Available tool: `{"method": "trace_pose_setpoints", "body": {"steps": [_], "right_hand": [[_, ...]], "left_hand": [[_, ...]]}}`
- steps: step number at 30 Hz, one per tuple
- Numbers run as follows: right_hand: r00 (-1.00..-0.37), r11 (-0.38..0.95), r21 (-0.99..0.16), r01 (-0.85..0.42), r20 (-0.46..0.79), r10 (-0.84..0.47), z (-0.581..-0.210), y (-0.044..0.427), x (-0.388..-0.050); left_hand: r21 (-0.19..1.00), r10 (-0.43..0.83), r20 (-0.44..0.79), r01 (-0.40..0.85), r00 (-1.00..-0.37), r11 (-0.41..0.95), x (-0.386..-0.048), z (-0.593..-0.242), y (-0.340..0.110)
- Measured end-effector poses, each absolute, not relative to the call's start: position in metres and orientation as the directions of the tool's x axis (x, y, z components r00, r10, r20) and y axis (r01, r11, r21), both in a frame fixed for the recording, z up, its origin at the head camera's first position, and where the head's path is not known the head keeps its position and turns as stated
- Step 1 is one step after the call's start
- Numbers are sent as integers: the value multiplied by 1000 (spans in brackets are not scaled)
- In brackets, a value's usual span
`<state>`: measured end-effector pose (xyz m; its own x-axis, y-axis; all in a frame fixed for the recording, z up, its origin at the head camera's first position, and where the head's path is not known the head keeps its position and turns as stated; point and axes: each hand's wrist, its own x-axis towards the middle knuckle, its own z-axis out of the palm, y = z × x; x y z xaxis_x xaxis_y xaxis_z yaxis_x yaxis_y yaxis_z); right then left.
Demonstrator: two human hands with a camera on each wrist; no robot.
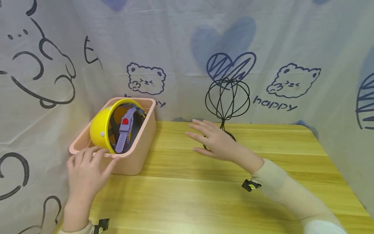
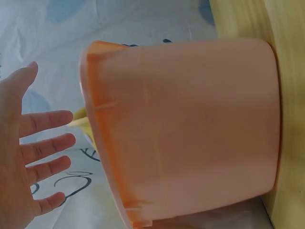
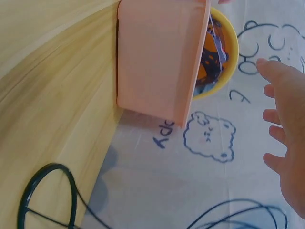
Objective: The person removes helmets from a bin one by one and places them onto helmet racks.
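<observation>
Along the far edge of the wood-grain desk (image 1: 187, 195) hangs a white cloth (image 1: 181, 39) printed with bears and hearts. At the desk's far left corner stands a pink plastic bin (image 1: 146, 143), upright. Near the far edge, right of the middle, rises a black wire hat stand (image 1: 223, 121) with a globe-shaped top; its ring base is partly hidden by a hand. Inside the bin, tilted on its side and reaching above the rim, lies a yellow hard hat (image 1: 100, 125), its hollow turned toward the desk's right edge. The left hand (image 1: 87, 169) hovers at the bin's near rim, fingers spread and nearly straight; the left wrist view shows a gap between fingertips and rim. The right hand (image 1: 214, 141) hangs before the stand, fingers extended, holding nothing. Smallest are the hat's lilac headband strap (image 1: 124, 135) and its red patch (image 1: 125, 121).

Sound handling of the hat, as judged here, would bring both hands to opposite sides of the firm shell, leaving the loose-looking strap alone. A level, straight lift would keep the brim from catching the rim, and the right forearm should stay clear of the slender wires.
</observation>
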<state>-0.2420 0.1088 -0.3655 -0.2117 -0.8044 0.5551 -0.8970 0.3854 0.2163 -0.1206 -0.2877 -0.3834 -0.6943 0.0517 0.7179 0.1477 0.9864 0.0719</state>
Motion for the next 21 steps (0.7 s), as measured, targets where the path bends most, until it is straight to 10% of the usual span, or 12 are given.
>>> {"method": "trace_pose_setpoints", "body": {"steps": [21], "right_hand": [[-173, 336, 232, -913, 524, -834, -332, 60, -259]], "left_hand": [[77, -32, 360, -5, -932, 997, -138, -380, -312]]}}
